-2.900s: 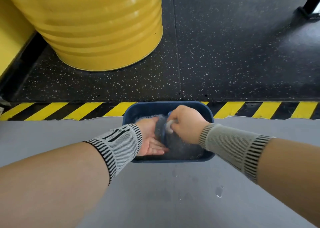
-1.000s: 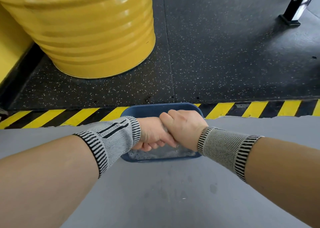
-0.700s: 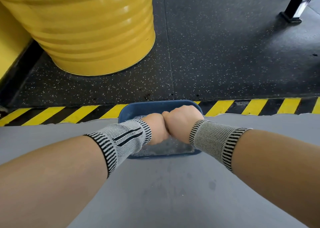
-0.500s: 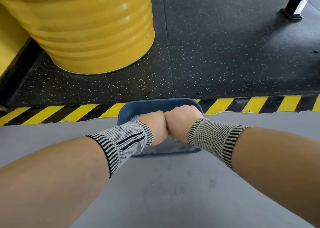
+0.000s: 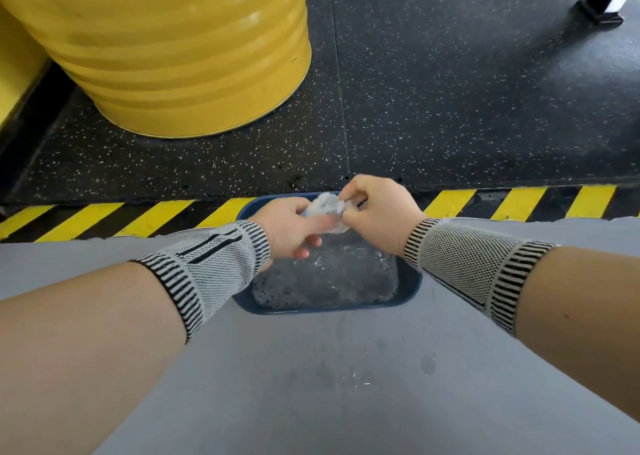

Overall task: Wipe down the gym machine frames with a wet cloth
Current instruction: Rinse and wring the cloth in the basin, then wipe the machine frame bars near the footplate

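A small wet cloth [image 5: 327, 209], pale grey-white and bunched up, is held above a blue basin [image 5: 412, 285] of soapy water. My left hand [image 5: 289, 226] grips the cloth from the left side. My right hand [image 5: 375, 209] pinches it from the right, fingers curled over its top. Both hands hover over the far end of the basin. Most of the cloth is hidden between the fingers. Both wrists wear grey knitted bands with black stripes.
The basin sits on a grey surface [image 5: 329, 385] with a few water drops. Beyond it runs a yellow-and-black hazard stripe [image 5: 519, 202] on speckled black rubber floor. A big yellow drum [image 5: 166, 49] stands at far left. A black machine foot [image 5: 599, 11] shows at top right.
The fists that were pressed together low over the water have lifted and parted slightly. The bunched cloth now shows between them.
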A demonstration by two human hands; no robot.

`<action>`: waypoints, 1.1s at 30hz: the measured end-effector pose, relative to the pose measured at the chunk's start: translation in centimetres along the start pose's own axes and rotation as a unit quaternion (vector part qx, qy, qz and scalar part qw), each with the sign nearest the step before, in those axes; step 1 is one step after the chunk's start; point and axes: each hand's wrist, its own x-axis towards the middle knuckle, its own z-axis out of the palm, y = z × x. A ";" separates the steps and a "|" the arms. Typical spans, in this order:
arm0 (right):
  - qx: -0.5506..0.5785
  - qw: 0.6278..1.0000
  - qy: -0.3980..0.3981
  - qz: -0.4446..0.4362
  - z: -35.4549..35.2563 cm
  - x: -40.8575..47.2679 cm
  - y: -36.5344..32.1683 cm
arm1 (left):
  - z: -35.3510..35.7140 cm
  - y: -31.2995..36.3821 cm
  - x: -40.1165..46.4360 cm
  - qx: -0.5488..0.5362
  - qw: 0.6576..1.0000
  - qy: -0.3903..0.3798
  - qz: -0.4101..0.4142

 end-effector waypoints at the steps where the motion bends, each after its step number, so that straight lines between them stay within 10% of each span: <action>1: 0.008 1.000 0.024 -0.010 -0.1 0.2 -0.2 | -0.1 0.1 0.2 -0.057 0.998 0.001 -0.010; 12: 0.257 0.958 0.060 0.114 -1.5 -0.5 -5.0 | -0.6 5.1 -3.6 -0.288 0.951 0.114 0.009; 20: 0.282 0.940 0.087 0.173 -14.8 -8.9 -16.2 | -3.9 19.0 -15.5 -0.382 0.909 0.145 -0.086; 24: 0.388 0.884 0.004 0.263 -23.1 -12.9 -22.9 | -3.7 28.8 -24.0 -0.368 0.921 0.072 -0.110; 33: 0.525 0.789 0.155 0.279 -47.5 -21.3 -35.9 | -4.5 49.2 -40.5 -0.187 0.970 0.148 0.048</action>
